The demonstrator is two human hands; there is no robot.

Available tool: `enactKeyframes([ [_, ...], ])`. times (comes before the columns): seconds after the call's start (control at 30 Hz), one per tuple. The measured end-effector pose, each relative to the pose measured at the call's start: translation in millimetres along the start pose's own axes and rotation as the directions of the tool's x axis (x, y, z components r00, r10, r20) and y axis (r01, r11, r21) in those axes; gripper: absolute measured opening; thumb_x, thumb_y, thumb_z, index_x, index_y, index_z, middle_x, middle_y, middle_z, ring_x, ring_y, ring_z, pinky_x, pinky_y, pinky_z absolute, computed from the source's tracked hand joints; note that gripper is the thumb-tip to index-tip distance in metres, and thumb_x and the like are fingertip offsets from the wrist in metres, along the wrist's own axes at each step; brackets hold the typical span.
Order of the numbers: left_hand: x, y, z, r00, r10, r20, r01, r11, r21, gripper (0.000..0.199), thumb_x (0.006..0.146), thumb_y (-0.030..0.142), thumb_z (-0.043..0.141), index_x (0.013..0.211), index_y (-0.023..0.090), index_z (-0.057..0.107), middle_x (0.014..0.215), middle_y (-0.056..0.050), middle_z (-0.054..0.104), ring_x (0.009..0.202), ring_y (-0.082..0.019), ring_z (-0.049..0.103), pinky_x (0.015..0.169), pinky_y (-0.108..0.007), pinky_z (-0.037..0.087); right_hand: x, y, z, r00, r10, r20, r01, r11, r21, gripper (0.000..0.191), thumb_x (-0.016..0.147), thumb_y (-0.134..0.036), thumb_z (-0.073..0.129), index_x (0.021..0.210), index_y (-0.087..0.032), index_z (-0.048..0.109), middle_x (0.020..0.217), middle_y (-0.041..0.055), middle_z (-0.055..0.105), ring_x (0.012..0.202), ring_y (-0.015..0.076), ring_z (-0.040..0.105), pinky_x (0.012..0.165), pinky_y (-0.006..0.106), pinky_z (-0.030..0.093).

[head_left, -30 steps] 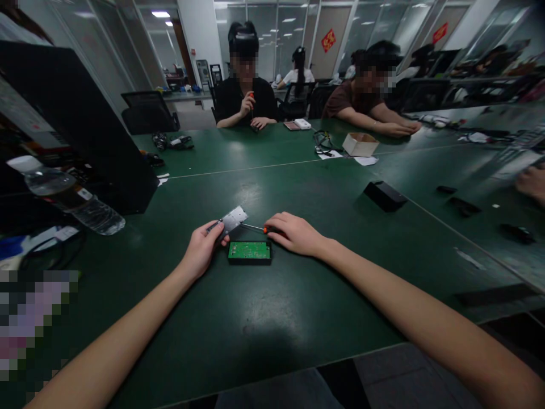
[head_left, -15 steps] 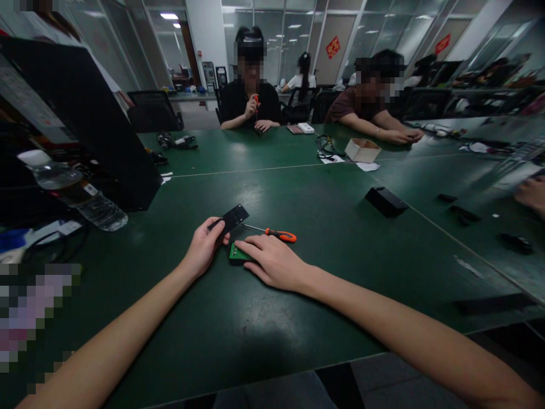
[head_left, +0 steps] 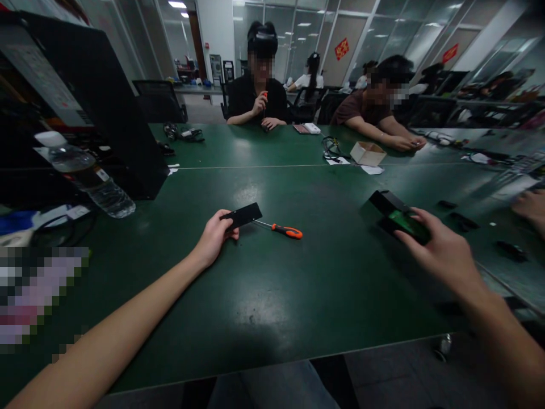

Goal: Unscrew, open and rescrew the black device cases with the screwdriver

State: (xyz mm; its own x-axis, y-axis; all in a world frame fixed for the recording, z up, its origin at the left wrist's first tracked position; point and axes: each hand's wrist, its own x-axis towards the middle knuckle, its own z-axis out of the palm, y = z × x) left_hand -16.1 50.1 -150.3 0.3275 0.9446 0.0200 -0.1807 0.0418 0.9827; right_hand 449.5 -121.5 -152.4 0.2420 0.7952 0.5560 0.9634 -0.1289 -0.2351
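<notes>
My left hand (head_left: 217,236) pinches a flat black rectangular plate (head_left: 243,216) by its left end, just above the table. Beside it lies a screwdriver (head_left: 287,231) with an orange and black handle; the plate covers the tip of its shaft. Out to the right, my right hand (head_left: 443,244) grips a black case with a green circuit board (head_left: 406,226) between thumb and fingers. That case is slightly blurred and hangs close to a black box (head_left: 388,201) on the table; I cannot tell whether they touch.
On the left stand a large black computer case (head_left: 97,108) and a leaning water bottle (head_left: 87,173). Small black parts (head_left: 464,221) lie at the right near another person's hand (head_left: 530,207). A small carton (head_left: 367,154) and cables (head_left: 332,147) sit farther back. Two people sit opposite.
My right hand has taken up the green-board case from beside the left hand and carried it far right, next to the black box. The plate in my left hand has turned and shows a plainer face.
</notes>
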Motion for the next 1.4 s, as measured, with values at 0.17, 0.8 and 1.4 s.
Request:
enactKeyframes([
  [0.17,1,-3,0.4,0.998,0.036,0.045,-0.042,0.991,0.124,0.025,0.082,0.034,0.07,0.09,0.016,0.056,0.067,0.0,0.066,0.06,-0.013,0.062,0.062,-0.026,0.049,-12,106,1,0.982,0.162,-0.099,-0.177,0.968,-0.176,0.085,0.079,-0.09,0.046,0.138,-0.03,0.058,0.096,0.0205,0.074,0.068,0.0392,0.067,0.053,0.053,0.046],
  [0.8,-12,-5,10.2,0.973,-0.028,0.229,-0.037,0.96,0.276,0.025,0.087,0.036,0.071,0.09,0.011,0.071,0.084,-0.009,0.079,0.062,-0.012,0.065,0.064,-0.025,0.051,2,-36,-6,0.995,0.084,-0.044,-0.077,0.987,0.142,0.043,0.097,-0.058,0.047,0.121,-0.027,0.064,0.129,0.014,0.067,0.125,0.043,0.061,0.105,0.066,0.046],
  [1.4,-25,-4,17.4,0.909,0.118,0.4,-0.339,0.768,0.543,0.042,0.091,0.023,0.062,0.133,0.018,0.065,0.106,-0.007,0.076,0.077,-0.014,0.066,0.069,-0.027,0.053,25,-131,14,0.946,-0.249,0.208,0.135,0.885,0.445,0.042,0.102,-0.043,0.05,0.135,-0.024,0.067,0.134,0.0095,0.07,0.121,0.025,0.066,0.105,0.042,0.051],
])
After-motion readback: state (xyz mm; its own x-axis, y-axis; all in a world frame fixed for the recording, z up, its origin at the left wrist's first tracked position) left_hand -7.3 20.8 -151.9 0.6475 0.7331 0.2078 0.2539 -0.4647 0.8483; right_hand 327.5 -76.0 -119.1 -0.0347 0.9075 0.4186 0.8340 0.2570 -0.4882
